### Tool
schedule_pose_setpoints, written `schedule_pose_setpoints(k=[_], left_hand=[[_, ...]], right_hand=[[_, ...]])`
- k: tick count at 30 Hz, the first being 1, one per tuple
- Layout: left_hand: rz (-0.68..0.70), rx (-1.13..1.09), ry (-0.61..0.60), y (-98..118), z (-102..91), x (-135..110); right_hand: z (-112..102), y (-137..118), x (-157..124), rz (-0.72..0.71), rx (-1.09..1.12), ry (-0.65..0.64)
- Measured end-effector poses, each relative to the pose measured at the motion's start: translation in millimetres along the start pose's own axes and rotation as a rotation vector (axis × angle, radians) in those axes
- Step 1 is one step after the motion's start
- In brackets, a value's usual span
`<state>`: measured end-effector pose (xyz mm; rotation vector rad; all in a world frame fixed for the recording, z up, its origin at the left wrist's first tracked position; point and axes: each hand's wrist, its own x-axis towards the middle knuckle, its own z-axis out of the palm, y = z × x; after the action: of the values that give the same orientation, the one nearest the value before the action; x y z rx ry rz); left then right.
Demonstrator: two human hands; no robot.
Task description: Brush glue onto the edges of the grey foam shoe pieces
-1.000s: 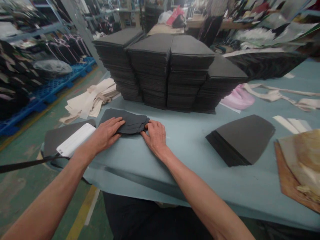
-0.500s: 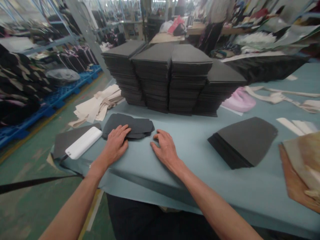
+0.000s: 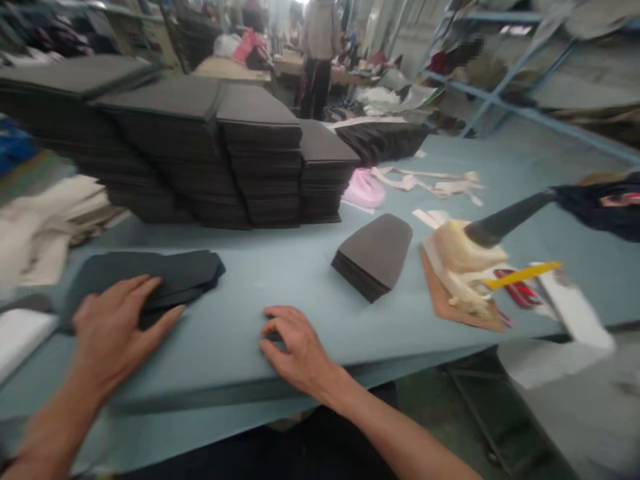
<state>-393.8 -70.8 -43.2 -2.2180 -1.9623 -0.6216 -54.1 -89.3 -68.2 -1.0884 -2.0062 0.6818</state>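
Observation:
My left hand [image 3: 115, 327] lies flat with fingers spread on a small pile of dark grey cut pieces [image 3: 170, 277] at the left of the light blue table [image 3: 280, 267]. My right hand [image 3: 295, 347] rests on the bare tabletop near the front edge, fingers curled downward, nothing visible in them. A short stack of dark grey shaped pieces [image 3: 375, 257] lies to the right of my right hand, apart from it. Tall stacks of the same dark material [image 3: 200, 147] stand behind.
A brush with a black handle [image 3: 495, 227] sits on a glue-caked brown board [image 3: 450, 300] at the right, beside a yellow strip [image 3: 520, 275] and a white block [image 3: 570, 307]. Pink cloth [image 3: 365, 190] and beige strips [image 3: 430, 183] lie farther back. A person [image 3: 320, 53] stands in the distance.
The view has swung to the right, bringing the brush and board into sight. My right hand has drawn back from the small pile toward the table's front edge; my left hand stays on it.

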Motion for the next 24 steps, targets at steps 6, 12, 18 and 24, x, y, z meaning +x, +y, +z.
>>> schedule_pose_setpoints(k=[6, 12, 18, 24], left_hand=[[-0.009, 0.096, -0.022, 18, -3.7, 3], [-0.056, 0.067, 0.026, 30, -0.4, 9], [-0.032, -0.025, 0.005, 54, 17.5, 30], [-0.141, -0.166, 0.091, 54, 27.0, 39]], right_hand=[[4, 4, -3, -0.055, 0.070, 0.012], [1, 2, -4, -0.056, 0.046, -0.009], [1, 2, -4, -0.057, 0.029, -0.015], [4, 3, -4, -0.034, 0.039, 0.000]])
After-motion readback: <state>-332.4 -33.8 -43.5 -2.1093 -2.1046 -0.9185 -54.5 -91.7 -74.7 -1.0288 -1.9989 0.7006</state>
